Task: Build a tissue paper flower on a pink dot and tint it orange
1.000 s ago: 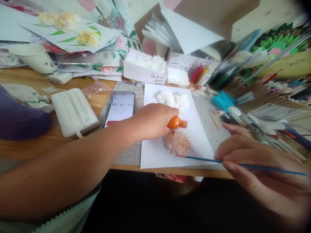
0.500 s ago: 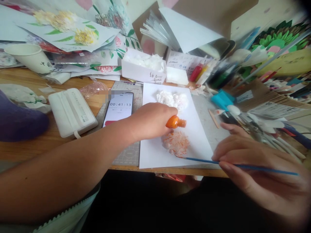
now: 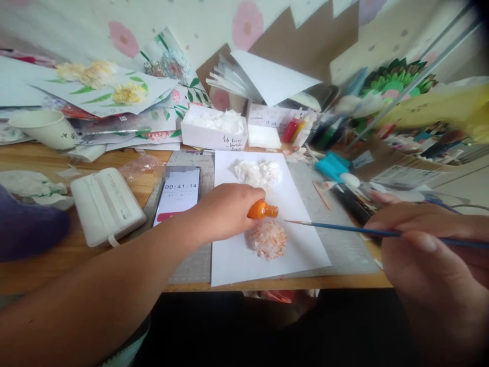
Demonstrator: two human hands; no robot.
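Observation:
My left hand [image 3: 233, 209] is closed around a small orange paint bottle [image 3: 263, 210], tipped on its side with its uncapped neck pointing right. Just below it, on a white sheet of paper [image 3: 229, 265], lies a round white paper flower [image 3: 268, 239] with orange-tinted petal tips. In my right hand [image 3: 431, 255] is a thin blue paintbrush [image 3: 344, 229], held level. Its tip points left, near the bottle's mouth and apart from the flower. White fluffy pieces [image 3: 257, 172] rest on the sheet beyond my left hand.
Left of the sheet are a phone [image 3: 179, 193] showing a timer and a white power bank [image 3: 108, 206]. A white box [image 3: 214, 127] of tissue-like pieces stands behind. Paint bottles [image 3: 294, 131] and a cardboard box of tools [image 3: 393, 158] are at the right. A paper cup [image 3: 42, 127] stands left.
The paintbrush has lifted off the flower's lower edge and moved up towards the bottle's mouth. My left hand still holds the bottle over the sheet. The camera view has tilted upward.

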